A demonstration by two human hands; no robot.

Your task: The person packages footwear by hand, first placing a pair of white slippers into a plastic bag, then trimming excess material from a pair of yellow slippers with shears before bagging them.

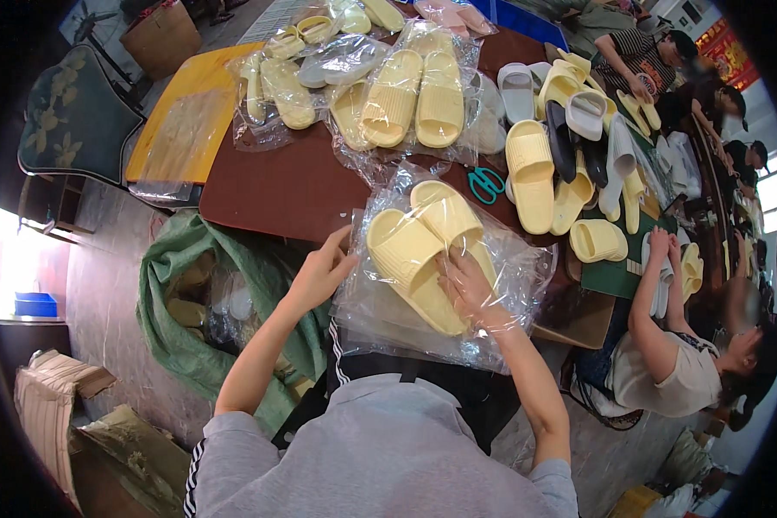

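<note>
A pair of pale yellow slippers (406,250) lies tilted in front of me, within or under a clear plastic bag (527,268) at the table's near edge. My right hand (470,283) grips the slippers, its fingers down between the two soles. Creased film makes it hard to see exactly where the fingertips end. Just left of the bag is my left hand (326,266), open, with fingers apart and nothing held. Beyond the bag lie teal-handled scissors (486,185).
Bagged yellow slippers (393,99) cover the far side of the brown table (268,190). Loose slippers (531,177) pile up at the right. A green sack (168,259) holding slippers stands at lower left. Co-workers, one in a light shirt (665,371), sit along the right.
</note>
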